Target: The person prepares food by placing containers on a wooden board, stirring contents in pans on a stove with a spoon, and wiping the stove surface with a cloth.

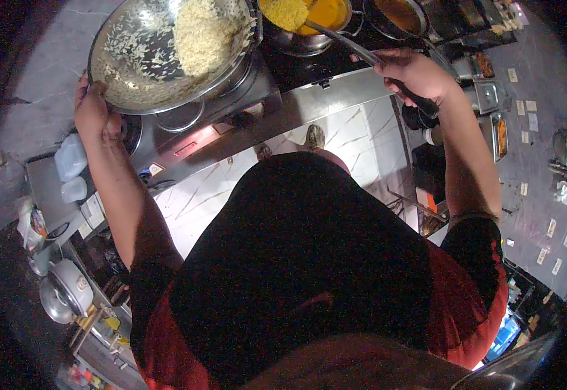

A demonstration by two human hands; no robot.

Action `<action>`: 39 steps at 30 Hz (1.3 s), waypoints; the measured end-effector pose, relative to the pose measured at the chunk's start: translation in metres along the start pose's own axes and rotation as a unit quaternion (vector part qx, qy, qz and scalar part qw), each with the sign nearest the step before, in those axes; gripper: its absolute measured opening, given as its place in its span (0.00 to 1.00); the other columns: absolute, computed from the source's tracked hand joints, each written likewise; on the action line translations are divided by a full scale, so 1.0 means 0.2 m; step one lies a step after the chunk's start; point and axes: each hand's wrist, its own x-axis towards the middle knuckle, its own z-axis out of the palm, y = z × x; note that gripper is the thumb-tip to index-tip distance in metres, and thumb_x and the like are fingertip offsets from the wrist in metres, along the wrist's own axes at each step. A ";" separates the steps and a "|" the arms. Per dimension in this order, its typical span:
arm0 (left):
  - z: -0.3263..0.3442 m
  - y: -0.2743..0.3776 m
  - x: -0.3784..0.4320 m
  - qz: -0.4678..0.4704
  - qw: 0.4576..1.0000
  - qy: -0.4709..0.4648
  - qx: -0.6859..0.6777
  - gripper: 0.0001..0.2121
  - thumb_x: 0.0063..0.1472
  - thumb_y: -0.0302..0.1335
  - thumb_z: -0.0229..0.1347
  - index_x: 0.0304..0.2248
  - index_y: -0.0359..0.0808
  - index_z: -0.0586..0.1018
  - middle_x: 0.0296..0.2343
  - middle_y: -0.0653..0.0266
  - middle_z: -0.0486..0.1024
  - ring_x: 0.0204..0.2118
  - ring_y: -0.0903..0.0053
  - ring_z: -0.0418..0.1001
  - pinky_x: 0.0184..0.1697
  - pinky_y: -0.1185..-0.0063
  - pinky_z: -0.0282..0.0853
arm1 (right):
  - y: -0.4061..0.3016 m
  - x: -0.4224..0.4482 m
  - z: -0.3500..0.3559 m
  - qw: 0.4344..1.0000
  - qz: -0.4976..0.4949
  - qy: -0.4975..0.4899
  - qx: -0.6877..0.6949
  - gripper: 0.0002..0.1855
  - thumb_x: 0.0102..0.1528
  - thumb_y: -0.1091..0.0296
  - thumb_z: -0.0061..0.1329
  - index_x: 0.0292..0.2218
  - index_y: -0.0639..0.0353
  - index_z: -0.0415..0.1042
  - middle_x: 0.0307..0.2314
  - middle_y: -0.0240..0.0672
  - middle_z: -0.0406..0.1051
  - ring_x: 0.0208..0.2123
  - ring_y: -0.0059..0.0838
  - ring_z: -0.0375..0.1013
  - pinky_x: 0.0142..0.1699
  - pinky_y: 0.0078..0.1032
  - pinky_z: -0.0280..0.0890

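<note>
My left hand (93,109) grips the near left rim of a perforated metal colander (139,100), which is tilted. A mound of pale rice (198,41) lies in its right half, and loose grains are scattered over the rest. In my right hand (412,75) is the dark handle of a long utensil (347,41). Its far end reaches a metal pot (308,48) of yellow-orange liquid (330,13). A heap of yellow grains, apparently rice (283,13), sits at that end, so the utensil's head is hidden. The top of the frame cuts off both vessels.
A pan of brown liquid (396,14) stands right of the pot. Translucent plastic containers (71,156) are by my left forearm. Metal food trays (500,136) line the right-hand counter (537,161). A metal counter edge (332,90) runs between me and the pots.
</note>
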 end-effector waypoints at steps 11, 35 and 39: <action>-0.04 -0.04 0.03 -0.021 0.998 -0.005 -0.051 0.19 0.58 0.18 0.49 0.51 0.32 0.72 0.42 0.57 0.76 0.41 0.67 0.75 0.45 0.72 0.72 | -0.01 -0.02 0.01 1.000 0.002 0.006 0.005 0.18 0.62 0.64 0.47 0.53 0.45 0.73 0.16 0.25 0.63 0.10 0.15 0.59 0.15 0.17 0.56; -0.12 -0.02 0.05 0.011 0.989 0.017 0.148 0.04 0.61 0.25 0.53 0.33 0.36 0.78 0.28 0.66 0.78 0.31 0.79 0.74 0.36 0.80 0.67 | 0.03 -0.01 0.03 0.997 0.001 -0.005 0.076 0.19 0.61 0.64 0.48 0.53 0.56 0.70 0.17 0.26 0.64 0.10 0.14 0.58 0.14 0.15 0.54; 0.03 -0.02 -0.03 -0.014 0.999 0.039 0.001 0.03 0.61 0.24 0.53 0.34 0.36 0.76 0.28 0.65 0.77 0.31 0.76 0.75 0.33 0.78 0.69 | 0.11 0.02 -0.02 0.974 0.052 -0.040 0.218 0.15 0.63 0.64 0.45 0.50 0.55 0.71 0.16 0.25 0.62 0.09 0.12 0.57 0.13 0.12 0.52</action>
